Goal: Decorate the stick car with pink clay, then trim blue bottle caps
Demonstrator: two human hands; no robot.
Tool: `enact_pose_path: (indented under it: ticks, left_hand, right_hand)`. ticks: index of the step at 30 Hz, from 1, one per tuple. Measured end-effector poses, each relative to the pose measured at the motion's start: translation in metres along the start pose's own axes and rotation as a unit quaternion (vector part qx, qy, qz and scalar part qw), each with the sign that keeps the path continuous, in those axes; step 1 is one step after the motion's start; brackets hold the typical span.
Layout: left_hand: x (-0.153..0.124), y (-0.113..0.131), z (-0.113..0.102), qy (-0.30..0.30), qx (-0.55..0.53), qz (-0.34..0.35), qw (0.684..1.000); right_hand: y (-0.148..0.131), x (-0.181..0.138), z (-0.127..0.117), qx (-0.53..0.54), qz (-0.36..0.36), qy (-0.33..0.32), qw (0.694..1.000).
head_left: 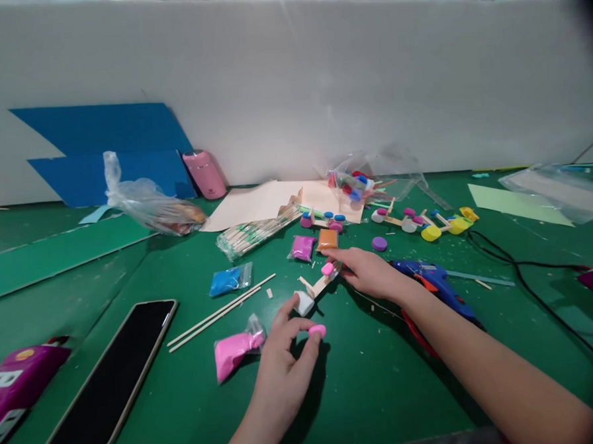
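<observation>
My left hand (284, 362) pinches a small flattened piece of pink clay (317, 330) between thumb and forefinger. Its other fingers reach to the white cap wheel (305, 303) of a small wooden stick car (322, 285). On the car sits another pink clay piece (327, 269). My right hand (366, 269) has its fingers closed at the car's far end, where they partly hide another wheel. Beside my left hand lies an opened bag of pink clay (236, 350). Bags of purple clay (302, 247) and orange clay (327, 239) lie just beyond the car.
A blue glue gun (439, 287) lies under my right forearm, its cord to the right. Two sticks (222, 312), a blue clay bag (230, 279) and a phone (110, 377) are at left. Finished stick cars (400, 220) and bagged sticks (260, 230) stand farther back.
</observation>
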State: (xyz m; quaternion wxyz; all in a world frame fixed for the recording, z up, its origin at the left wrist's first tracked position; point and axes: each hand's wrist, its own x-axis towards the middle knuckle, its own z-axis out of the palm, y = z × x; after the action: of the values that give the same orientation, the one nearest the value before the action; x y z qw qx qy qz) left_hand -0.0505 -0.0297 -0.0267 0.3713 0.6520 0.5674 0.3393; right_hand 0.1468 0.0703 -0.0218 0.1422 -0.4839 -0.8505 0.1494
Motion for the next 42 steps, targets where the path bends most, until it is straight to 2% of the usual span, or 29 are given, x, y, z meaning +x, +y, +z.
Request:
enact_pose_path:
  ticks: [10, 15, 19, 23, 26, 30, 34, 38, 42]
  left_hand:
    - [-0.001, -0.005, 0.006, 0.009, 0.020, 0.008, 1.000]
    - [0.000, -0.005, 0.008, 0.011, 0.028, 0.014, 0.999]
    - [-0.001, -0.007, 0.009, 0.012, 0.041, 0.028, 0.999]
    - [0.000, -0.010, 0.009, 0.016, 0.052, 0.036, 0.998]
    - [0.000, -0.011, 0.009, 0.020, 0.059, 0.044, 0.997]
    - [0.001, -0.013, 0.010, 0.025, 0.067, 0.050, 0.996]
    - [-0.001, -0.016, 0.011, 0.027, 0.072, 0.072, 0.994]
    - [-0.002, -0.016, 0.012, 0.027, 0.078, 0.088, 0.993]
    - [-0.004, -0.015, 0.011, 0.034, 0.079, 0.085, 0.993]
  right_hand:
    - [0.000, -0.010, -0.001, 0.013, -0.011, 0.037, 0.999]
    - [-0.019, -0.020, -0.002, 0.019, 0.038, 0.109, 0.993]
    - [-0.035, -0.024, 0.007, 0.024, 0.078, 0.159, 0.984]
    - [-0.043, -0.023, 0.016, 0.025, 0.101, 0.182, 0.978]
    - [-0.042, -0.027, 0.013, 0.023, 0.116, 0.191, 0.974]
    - [-0.023, -0.053, -0.002, 0.004, 0.174, 0.231, 0.957]
    - [0.013, -0.096, -0.015, -0.044, 0.286, 0.267, 0.919]
    - [0.041, -0.127, -0.016, -0.054, 0.349, 0.217, 0.910]
    - [0.055, -0.136, -0.011, -0.029, 0.383, 0.170, 0.907]
